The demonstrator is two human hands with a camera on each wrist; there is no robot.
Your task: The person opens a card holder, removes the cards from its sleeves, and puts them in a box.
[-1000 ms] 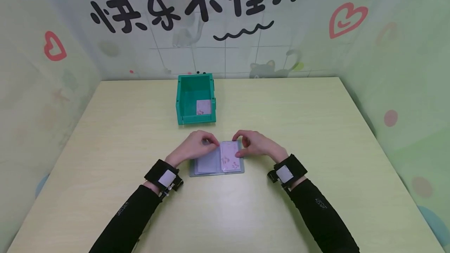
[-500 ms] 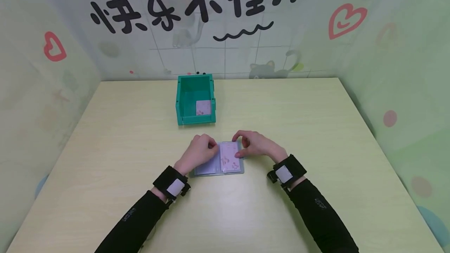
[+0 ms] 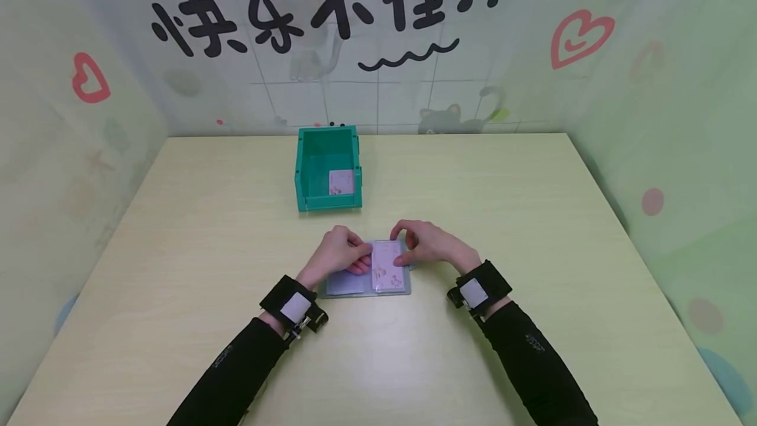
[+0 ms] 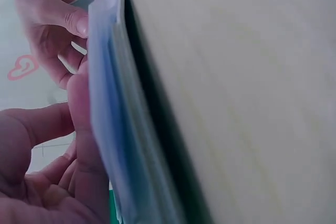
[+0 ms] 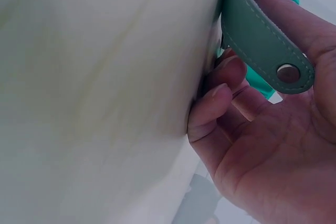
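While the right hand (image 3: 434, 242) grips the booklet (image 3: 345, 284), seemingly to steady it, the left hand (image 3: 336, 252) curls at the pink card (image 3: 387, 273), whether pinching I cannot tell.

Leathery strap (image 5: 262, 40), shiny metal snap (image 5: 288, 72); plastic bin (image 3: 329, 203)

We see a pale wood table (image 3: 591, 321) reaching from six o'clock up towards twelve, with a soft glare (image 3: 393, 367) at six. At twelve, a whitish back wall (image 3: 236, 104) carries bold black writing (image 3: 341, 22), a wavy line (image 3: 408, 56) and faint grid lines. We find a grey cat (image 3: 452, 121) between one and two, a red heart (image 3: 575, 45) at two and another at ten. A pale left wall (image 3: 35, 169) stands at nine, a greenish right wall (image 3: 698, 117) at three, bearing a pink dot (image 3: 653, 202).
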